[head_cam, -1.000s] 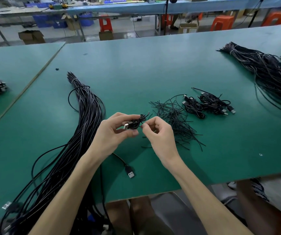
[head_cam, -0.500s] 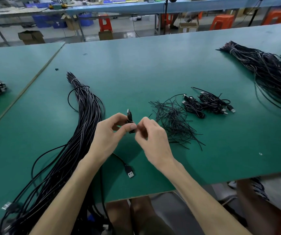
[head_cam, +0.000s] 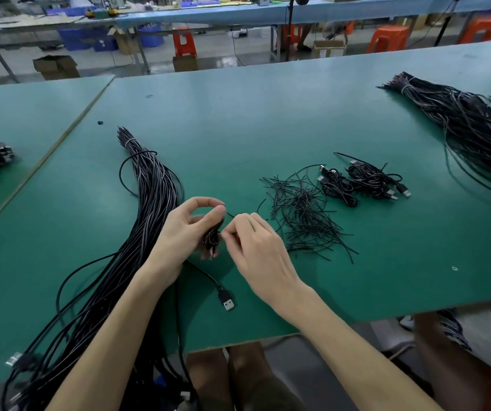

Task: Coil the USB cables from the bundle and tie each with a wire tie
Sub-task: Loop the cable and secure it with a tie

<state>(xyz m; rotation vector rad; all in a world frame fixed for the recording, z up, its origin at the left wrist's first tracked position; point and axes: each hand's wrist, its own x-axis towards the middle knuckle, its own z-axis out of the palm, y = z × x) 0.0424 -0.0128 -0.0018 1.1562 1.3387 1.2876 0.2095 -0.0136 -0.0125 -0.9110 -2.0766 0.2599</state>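
A small coiled USB cable (head_cam: 213, 238) is held just above the green surface (head_cam: 268, 114), near its front edge; the left hand (head_cam: 186, 229) is curled round it, thumb and forefinger meeting over its top; the right hand (head_cam: 257, 252) touches the coil, its fingertips pinching a thin wire tie (head_cam: 230, 215); a loose USB plug (head_cam: 228, 304) lies just below the hands; the long cable bundle (head_cam: 152, 203) runs along the left, a pile of wire ties (head_cam: 300, 215) lies to the right, tied coils (head_cam: 363, 182) just beyond it
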